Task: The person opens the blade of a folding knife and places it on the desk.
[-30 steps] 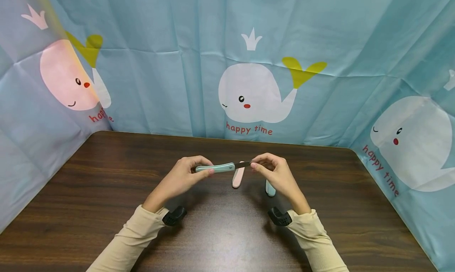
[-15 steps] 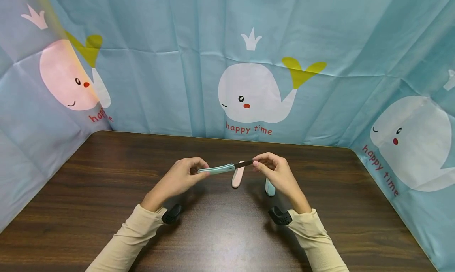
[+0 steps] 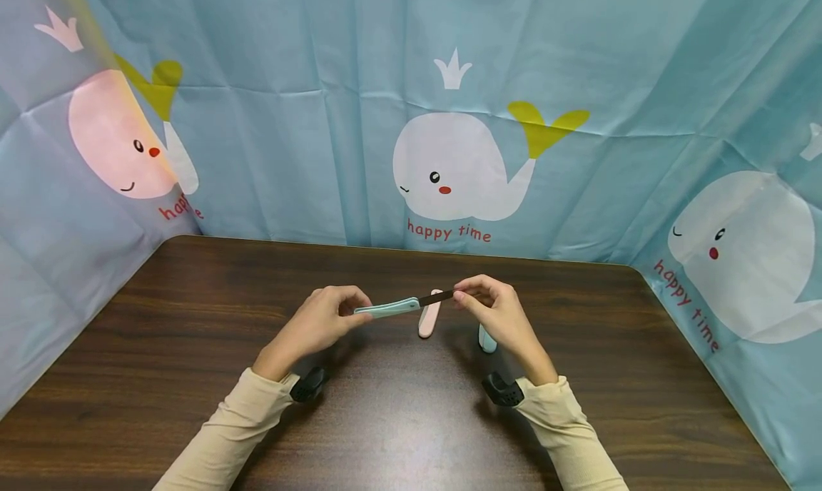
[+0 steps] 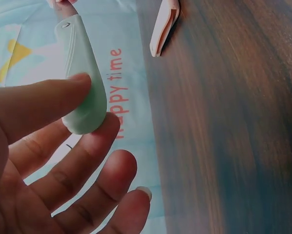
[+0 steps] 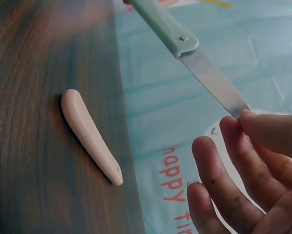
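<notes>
A folding knife with a mint-green handle (image 3: 392, 308) is held above the table, its metal blade (image 5: 217, 83) swung out. My left hand (image 3: 327, 320) pinches the butt end of the handle between thumb and fingers, as the left wrist view shows up close. At the other end, my right hand (image 3: 497, 316) pinches the blade's tip between thumb and forefinger, its other fingers loosely bent. Beneath the blade, a folded pink knife (image 3: 429, 318) lies on the table. A light-blue one (image 3: 487, 339) lies partly hidden by the right hand.
The dark wood-grain table (image 3: 411, 419) reaches back to a light-blue curtain (image 3: 289, 155) printed with whales, which also hangs at both sides. Each wrist wears a black camera mount (image 3: 310, 385).
My left hand's grip has shifted slightly toward the butt of the handle, and the knife has turned a little about its length. My right hand stays almost still at the blade tip.
</notes>
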A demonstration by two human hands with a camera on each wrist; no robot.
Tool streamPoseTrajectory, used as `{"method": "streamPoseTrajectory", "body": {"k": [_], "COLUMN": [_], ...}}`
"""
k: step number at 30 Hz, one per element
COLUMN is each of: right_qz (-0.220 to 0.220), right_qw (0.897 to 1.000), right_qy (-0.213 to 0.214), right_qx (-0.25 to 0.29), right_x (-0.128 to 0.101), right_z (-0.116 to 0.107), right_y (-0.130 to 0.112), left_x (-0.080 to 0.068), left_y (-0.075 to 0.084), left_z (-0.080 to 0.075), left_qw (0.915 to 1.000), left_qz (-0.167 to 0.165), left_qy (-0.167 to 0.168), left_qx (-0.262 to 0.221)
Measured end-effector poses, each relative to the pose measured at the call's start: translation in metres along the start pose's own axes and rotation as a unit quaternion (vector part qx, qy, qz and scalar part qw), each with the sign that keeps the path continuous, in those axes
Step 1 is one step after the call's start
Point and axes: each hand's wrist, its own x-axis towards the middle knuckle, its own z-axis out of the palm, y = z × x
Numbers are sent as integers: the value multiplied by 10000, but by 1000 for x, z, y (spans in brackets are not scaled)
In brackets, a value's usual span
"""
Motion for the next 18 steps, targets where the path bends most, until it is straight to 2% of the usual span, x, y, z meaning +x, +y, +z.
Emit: {"method": "streamPoseTrajectory", "body": {"k": [6,18], "right_qz": [70,604], "right_qw": [9998,9948], "right_qy": [193,819], "right_qx": [26,104], "right_x": [0,7], "right_z": [6,20], "right_y": [2,-1], "left_x": [0,0], "left_y": [-1,0], "left_z": [1,5], "left_qw": [10000,9998], "left_qz": [-40,-161], "left_qy": [23,-89], "left_qx": [47,91]}}
